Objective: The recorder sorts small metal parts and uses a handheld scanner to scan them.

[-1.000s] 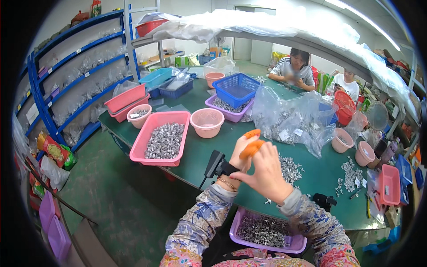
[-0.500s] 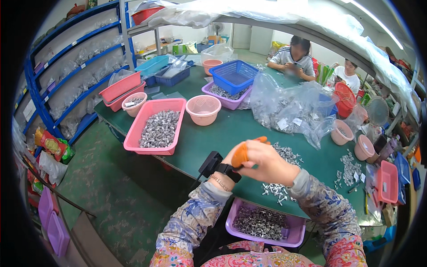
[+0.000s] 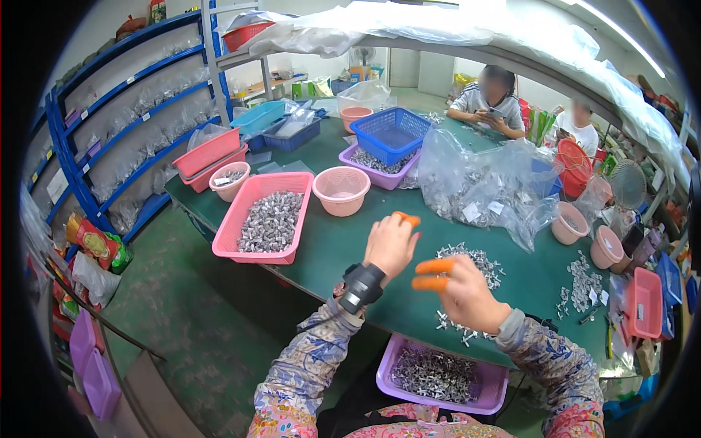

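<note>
My left hand [image 3: 391, 246] hovers over the green table, back upward, an orange cover on a finger. Its index finger and thumb are apart with nothing visible between them; the other fingers are hidden. To its right, my right hand [image 3: 471, 298] is open, two orange-covered fingers stretched toward the left hand, slightly blurred. Beneath and behind the right hand lies a loose pile of small silvery metal parts [image 3: 482, 259]. A purple basket [image 3: 499, 387] below the table edge holds more such parts. Left of my hands stands a pink basket [image 3: 223, 244] filled with small metal pieces.
Beyond my hands are a round pink basket [image 3: 342, 191], a blue basket [image 3: 394, 150] on a purple one, and clear plastic bags [image 3: 453, 182] of parts. More parts [image 3: 584, 281] lie at right near a pink tray [image 3: 646, 303]. Two people sit across the table. Shelves [image 3: 146, 117] stand left.
My hands, which were together with the right one overlapping the left, have come apart. The right hand is now lower, with its fingers extended. The view has shifted slightly.
</note>
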A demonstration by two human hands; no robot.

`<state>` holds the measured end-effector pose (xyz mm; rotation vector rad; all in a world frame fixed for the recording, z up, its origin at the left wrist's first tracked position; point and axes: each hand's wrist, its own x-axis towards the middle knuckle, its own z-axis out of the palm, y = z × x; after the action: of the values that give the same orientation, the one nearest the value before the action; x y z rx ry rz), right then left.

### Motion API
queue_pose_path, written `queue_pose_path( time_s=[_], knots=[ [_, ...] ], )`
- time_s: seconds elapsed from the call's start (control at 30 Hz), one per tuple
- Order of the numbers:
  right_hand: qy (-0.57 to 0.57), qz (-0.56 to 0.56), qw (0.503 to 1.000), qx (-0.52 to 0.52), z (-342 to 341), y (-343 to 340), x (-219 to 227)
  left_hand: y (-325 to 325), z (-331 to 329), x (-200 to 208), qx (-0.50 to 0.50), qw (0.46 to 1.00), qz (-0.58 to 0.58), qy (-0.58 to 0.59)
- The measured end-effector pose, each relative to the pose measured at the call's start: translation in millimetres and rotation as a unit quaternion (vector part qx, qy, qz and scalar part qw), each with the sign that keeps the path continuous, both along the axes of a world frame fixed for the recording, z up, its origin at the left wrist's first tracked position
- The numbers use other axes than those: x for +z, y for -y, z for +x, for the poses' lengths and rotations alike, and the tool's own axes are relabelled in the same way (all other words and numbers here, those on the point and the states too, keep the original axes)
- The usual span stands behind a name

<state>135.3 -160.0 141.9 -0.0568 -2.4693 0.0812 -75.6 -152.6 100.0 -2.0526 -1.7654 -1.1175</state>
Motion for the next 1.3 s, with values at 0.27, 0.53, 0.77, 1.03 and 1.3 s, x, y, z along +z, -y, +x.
queue_pose_path(
  time_s=[0.27, 0.53, 0.77, 1.03, 1.3],
  knots=[
    [0.075, -0.096, 0.991, 0.062, -37.9, 12.0, 35.9, -4.5, 21.8, -57.4, -0.154, 0.981, -0.070, -0.095],
    [0.072, -0.080, 0.991, 0.078, -33.5, 1.4, 11.0, 7.2, 36.2, -50.4, -0.191, 0.969, -0.104, -0.121],
    [-0.001, -0.138, 0.990, -0.005, -19.8, 17.0, -17.1, 9.2, 56.9, -38.0, -0.179, 0.949, -0.158, -0.208],
    [0.172, -0.232, 0.957, 0.011, -2.0, 21.3, 18.0, 7.5, 64.4, -97.1, -0.376, 0.918, -0.128, 0.008],
    [-0.077, -0.272, 0.920, -0.270, 182.7, 6.0, 44.7, 51.0, 62.3, 20.7, -0.229, 0.969, -0.089, -0.016]
  ],
)
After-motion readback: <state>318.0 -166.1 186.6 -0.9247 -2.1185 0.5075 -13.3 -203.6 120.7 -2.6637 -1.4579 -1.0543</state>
